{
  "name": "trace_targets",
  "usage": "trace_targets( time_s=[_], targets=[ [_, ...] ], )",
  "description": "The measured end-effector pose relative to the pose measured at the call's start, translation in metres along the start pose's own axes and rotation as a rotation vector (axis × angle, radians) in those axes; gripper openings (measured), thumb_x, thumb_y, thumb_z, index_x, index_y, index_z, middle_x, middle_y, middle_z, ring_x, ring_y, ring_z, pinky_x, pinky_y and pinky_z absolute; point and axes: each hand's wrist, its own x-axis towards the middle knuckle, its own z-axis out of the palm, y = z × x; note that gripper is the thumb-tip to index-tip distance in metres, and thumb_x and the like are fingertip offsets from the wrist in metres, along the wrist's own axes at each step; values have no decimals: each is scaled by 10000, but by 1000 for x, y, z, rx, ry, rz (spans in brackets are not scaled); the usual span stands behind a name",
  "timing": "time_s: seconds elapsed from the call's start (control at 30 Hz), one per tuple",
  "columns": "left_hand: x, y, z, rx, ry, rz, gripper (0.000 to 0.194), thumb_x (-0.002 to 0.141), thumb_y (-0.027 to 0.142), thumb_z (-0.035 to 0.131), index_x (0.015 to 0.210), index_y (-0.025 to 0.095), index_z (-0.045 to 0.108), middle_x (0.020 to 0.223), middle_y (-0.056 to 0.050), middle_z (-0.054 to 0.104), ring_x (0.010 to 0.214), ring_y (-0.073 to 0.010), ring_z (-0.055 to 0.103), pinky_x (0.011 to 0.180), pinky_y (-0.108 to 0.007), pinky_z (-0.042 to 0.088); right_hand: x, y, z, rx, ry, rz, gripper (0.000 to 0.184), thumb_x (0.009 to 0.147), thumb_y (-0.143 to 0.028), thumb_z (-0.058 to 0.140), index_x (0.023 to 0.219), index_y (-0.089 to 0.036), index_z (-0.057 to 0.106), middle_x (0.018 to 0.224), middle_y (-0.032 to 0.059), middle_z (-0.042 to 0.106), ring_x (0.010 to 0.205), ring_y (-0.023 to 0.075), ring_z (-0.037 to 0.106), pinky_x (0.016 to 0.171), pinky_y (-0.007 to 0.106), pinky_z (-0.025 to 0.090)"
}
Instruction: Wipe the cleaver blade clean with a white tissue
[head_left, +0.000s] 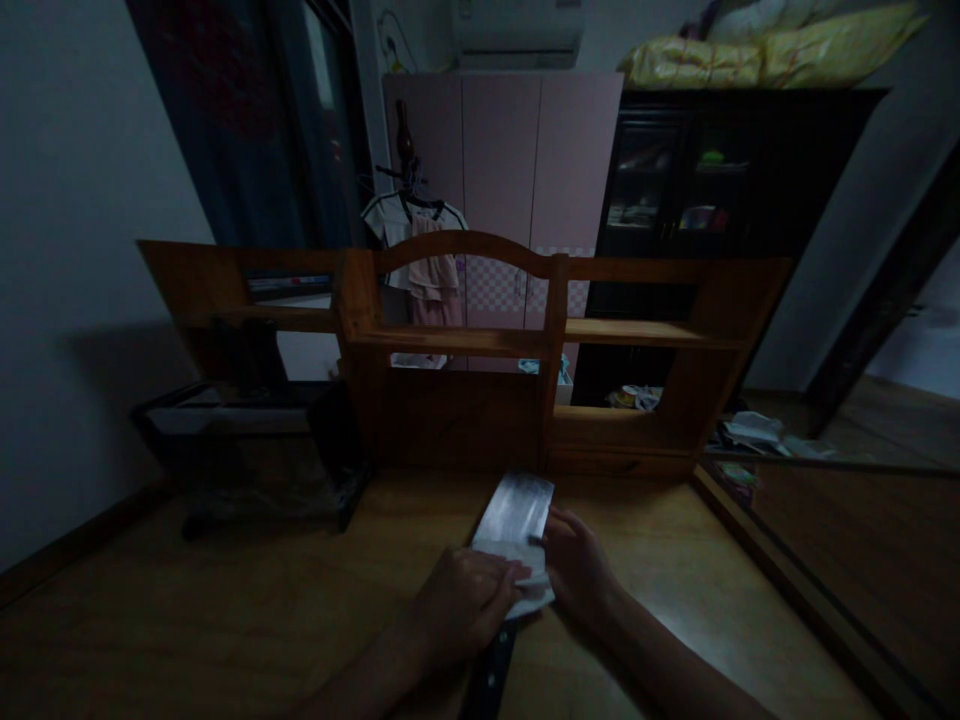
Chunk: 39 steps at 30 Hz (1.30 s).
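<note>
A cleaver (515, 508) with a broad, shiny blade lies low over the wooden desk, blade pointing away from me. Its black riveted handle (491, 672) points back toward me. White paper or thin cloth (517, 560) is folded across the lower part of the blade; which material it is, I cannot tell. My left hand (466, 600) is closed on this white sheet, fingers pressed over the blade near the handle. At the blade's right side, my right hand (577, 560) is closed with its fingertips at the edge, partly hidden by the blade and sheet.
A wooden shelf unit (457, 345) stands along the desk's far side. On the left is a dark, box-like appliance (255, 450). The desk's raised right edge (780, 585) borders the floor, where papers (754, 430) lie. Behind stand pink wardrobes (501, 160) and a black cabinet (697, 190).
</note>
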Motion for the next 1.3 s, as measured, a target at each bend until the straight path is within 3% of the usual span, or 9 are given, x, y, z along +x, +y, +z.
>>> trace_targets(
  time_s=[0.3, 0.4, 0.53, 0.67, 0.9, 1.0, 1.13, 1.2, 1.3],
  targets=[
    [9, -26, -13, 160, 194, -313, 368, 992, 271, 356, 1115, 213, 698, 1173, -56, 675, 1054, -197, 662, 923, -328, 539, 0, 4, -13, 109, -22, 57, 284, 885, -370, 491, 862, -159, 679, 782, 49, 697, 705, 170, 616, 709, 297, 469],
    [6, -23, -16, 116, 238, -188, 376, 991, 220, 340, 1158, 196, 677, 1246, -65, 633, 1149, -195, 609, 999, -342, 491, 1, 4, -14, 114, -22, 51, 281, 885, -376, 493, 862, -164, 677, 795, 52, 701, 735, 180, 626, 743, 312, 476],
    [3, -6, -14, -29, 37, 61, 358, 981, 196, 362, 1161, 185, 672, 1181, -57, 677, 1125, -170, 625, 1003, -309, 483, 3, 4, -13, 78, -45, 38, 282, 871, -376, 496, 837, -164, 680, 758, 55, 702, 751, 208, 639, 748, 340, 487],
    [5, -2, -10, -52, -87, 65, 363, 988, 205, 353, 1143, 211, 681, 1170, -33, 684, 1091, -143, 643, 996, -289, 483, 3, 3, -9, 73, -56, 41, 273, 856, -370, 506, 806, -167, 682, 723, 53, 697, 711, 216, 635, 720, 351, 493],
    [6, -26, -13, 91, 156, -279, 379, 995, 277, 346, 1130, 207, 694, 1176, -51, 676, 1076, -192, 653, 961, -348, 518, -2, 0, -5, 108, -37, 65, 277, 873, -351, 494, 843, -155, 687, 735, 43, 689, 691, 184, 620, 742, 325, 482],
    [4, -27, -15, 48, 261, -206, 383, 996, 238, 333, 1152, 229, 682, 1238, -29, 643, 1153, -178, 607, 1036, -355, 459, -3, -1, -6, 101, -39, 60, 276, 869, -360, 499, 842, -162, 690, 732, 39, 688, 698, 188, 621, 755, 333, 483],
    [2, -13, -13, -82, 97, 38, 400, 992, 183, 317, 1160, 246, 675, 1236, -3, 647, 1143, -141, 611, 1068, -329, 421, -2, 0, -6, 56, -19, 49, 273, 856, -378, 507, 874, -176, 690, 750, 35, 695, 719, 198, 630, 747, 337, 487],
    [2, -7, -10, -101, -17, 78, 407, 993, 174, 313, 1127, 248, 690, 1192, -4, 673, 1096, -127, 637, 1060, -314, 425, -1, 1, -6, 30, -14, 40, 260, 834, -397, 531, 842, -188, 685, 730, 30, 691, 725, 209, 634, 734, 342, 491],
    [3, -5, -6, -60, -85, 65, 375, 993, 200, 338, 1149, 241, 676, 1176, -15, 681, 1078, -131, 647, 1046, -314, 435, 1, 3, -8, 20, -15, 44, 253, 807, -419, 567, 820, -190, 677, 727, 34, 689, 737, 220, 637, 724, 349, 491]
  ],
)
